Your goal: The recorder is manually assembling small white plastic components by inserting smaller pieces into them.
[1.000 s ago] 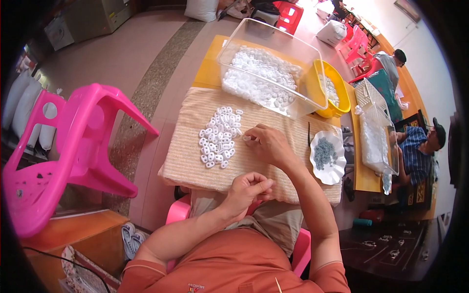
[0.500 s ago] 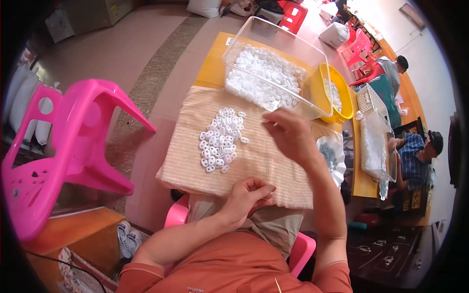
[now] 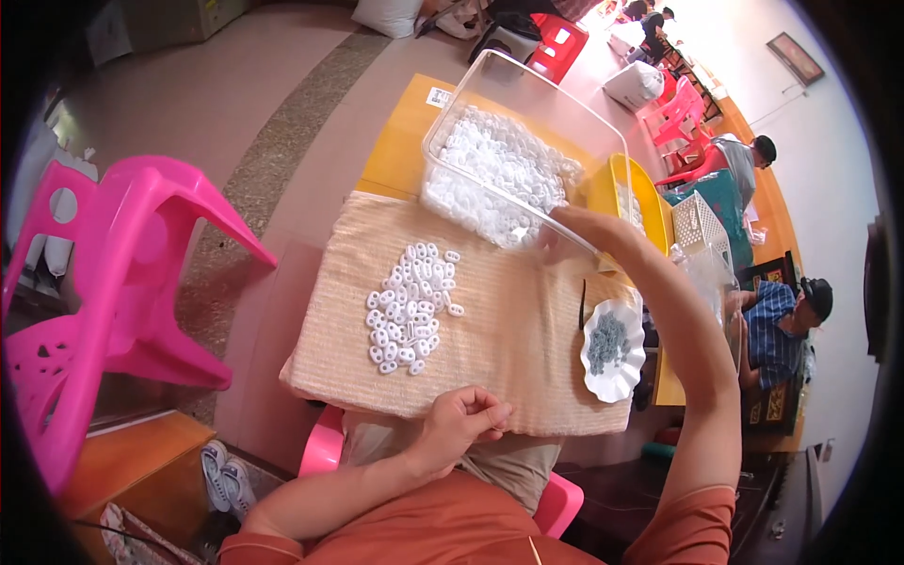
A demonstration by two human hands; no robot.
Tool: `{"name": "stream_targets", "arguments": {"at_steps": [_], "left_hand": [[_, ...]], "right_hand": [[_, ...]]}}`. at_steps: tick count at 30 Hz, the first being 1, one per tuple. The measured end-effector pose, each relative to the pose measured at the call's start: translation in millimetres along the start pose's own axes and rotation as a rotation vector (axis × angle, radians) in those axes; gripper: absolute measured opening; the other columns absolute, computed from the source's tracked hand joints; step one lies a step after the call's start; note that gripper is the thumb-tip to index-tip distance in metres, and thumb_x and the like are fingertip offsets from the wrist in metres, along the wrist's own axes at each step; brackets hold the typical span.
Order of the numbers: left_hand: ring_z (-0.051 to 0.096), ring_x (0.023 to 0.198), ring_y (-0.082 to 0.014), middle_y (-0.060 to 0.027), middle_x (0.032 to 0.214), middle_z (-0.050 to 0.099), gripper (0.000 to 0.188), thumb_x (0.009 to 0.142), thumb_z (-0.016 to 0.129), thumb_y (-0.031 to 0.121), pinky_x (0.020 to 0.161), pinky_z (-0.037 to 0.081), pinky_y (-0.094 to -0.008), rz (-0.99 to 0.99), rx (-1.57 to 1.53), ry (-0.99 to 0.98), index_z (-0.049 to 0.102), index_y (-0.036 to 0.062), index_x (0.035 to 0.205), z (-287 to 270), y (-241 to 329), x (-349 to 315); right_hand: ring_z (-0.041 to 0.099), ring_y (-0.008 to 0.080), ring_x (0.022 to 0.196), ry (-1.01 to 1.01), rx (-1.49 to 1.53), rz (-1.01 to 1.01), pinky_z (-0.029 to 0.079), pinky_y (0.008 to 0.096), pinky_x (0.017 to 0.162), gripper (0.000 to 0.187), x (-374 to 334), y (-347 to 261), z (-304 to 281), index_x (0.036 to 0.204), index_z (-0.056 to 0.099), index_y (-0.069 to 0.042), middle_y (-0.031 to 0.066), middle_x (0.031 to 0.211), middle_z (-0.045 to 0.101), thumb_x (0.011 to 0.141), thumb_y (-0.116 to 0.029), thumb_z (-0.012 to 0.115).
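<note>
My left hand [image 3: 463, 420] rests by the near edge of the beige towel [image 3: 490, 339]. Its thumb and fingertips are pinched together, and whatever they may hold is hidden or too small to name. Stretched forward, my right hand [image 3: 576, 224] is at the right side of a clear plastic bin [image 3: 524, 212] filled with small white plastic pieces [image 3: 499, 165]; its fingers are not plainly visible. To the left on the towel lies a loose pile of white oval two-holed pieces [image 3: 411, 306].
A white scalloped dish [image 3: 614, 377] of small grey bits sits at the towel's right, with dark tweezers [image 3: 582, 305] beside it. Behind my right arm stands a yellow tub [image 3: 650, 202]. A pink stool [image 3: 122, 282] is at left. Other people sit at the right.
My right hand has moved from above the towel over to the bin's right side. The dish and tweezers now show fully. The view has shifted; my left hand stays pinched.
</note>
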State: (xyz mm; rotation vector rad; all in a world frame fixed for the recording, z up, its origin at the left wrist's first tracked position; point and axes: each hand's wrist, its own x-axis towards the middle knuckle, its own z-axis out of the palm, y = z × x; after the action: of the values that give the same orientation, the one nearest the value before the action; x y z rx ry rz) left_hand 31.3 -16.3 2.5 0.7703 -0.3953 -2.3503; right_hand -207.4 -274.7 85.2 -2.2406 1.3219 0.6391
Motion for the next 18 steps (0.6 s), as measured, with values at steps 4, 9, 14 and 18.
{"name": "stream_targets", "arguments": {"at_steps": [4, 9, 14, 18], "left_hand": [[0.061, 0.075, -0.0086, -0.0032, 0.083, 0.063, 0.009, 0.087, 0.066, 0.012, 0.066, 0.052, -0.0217, 0.003, 0.044, 0.007, 0.062, 0.0042, 0.087, 2, 2, -1], [0.059, 0.072, -0.0078, -0.0028, 0.081, 0.063, 0.01, 0.087, 0.067, 0.012, 0.065, 0.051, -0.0215, 0.0, 0.064, -0.013, 0.062, 0.0035, 0.087, 0, 4, 0], [0.059, 0.073, -0.0076, -0.0035, 0.083, 0.064, 0.011, 0.087, 0.068, 0.013, 0.066, 0.05, -0.0211, -0.024, 0.022, -0.013, 0.062, 0.003, 0.087, -2, 2, 1], [0.059, 0.073, -0.0075, -0.0037, 0.083, 0.064, 0.012, 0.086, 0.068, 0.014, 0.066, 0.05, -0.0209, -0.034, 0.011, -0.01, 0.062, 0.0032, 0.088, -2, -2, 1]], "right_hand": [[0.062, 0.0246, 0.077, 0.097, 0.085, 0.087, 0.047, 0.0345, 0.071, 0.02, 13, 14, 6, 0.083, 0.063, -0.004, 0.012, 0.078, 0.064, 0.075, -0.022, 0.067], [0.061, 0.0269, 0.088, 0.296, 0.029, 0.046, 0.047, 0.0359, 0.075, 0.029, 28, 18, 9, 0.097, 0.061, -0.004, 0.0135, 0.094, 0.063, 0.074, -0.021, 0.067], [0.059, 0.0287, 0.096, 0.345, 0.032, -0.038, 0.047, 0.036, 0.078, 0.035, 44, -4, 4, 0.105, 0.058, -0.004, 0.014, 0.111, 0.058, 0.074, -0.017, 0.066], [0.054, 0.0337, 0.102, 0.514, 0.1, -0.208, 0.044, 0.0396, 0.088, 0.032, 58, -8, 6, 0.099, 0.058, -0.002, 0.0147, 0.106, 0.057, 0.074, -0.022, 0.065]]}}
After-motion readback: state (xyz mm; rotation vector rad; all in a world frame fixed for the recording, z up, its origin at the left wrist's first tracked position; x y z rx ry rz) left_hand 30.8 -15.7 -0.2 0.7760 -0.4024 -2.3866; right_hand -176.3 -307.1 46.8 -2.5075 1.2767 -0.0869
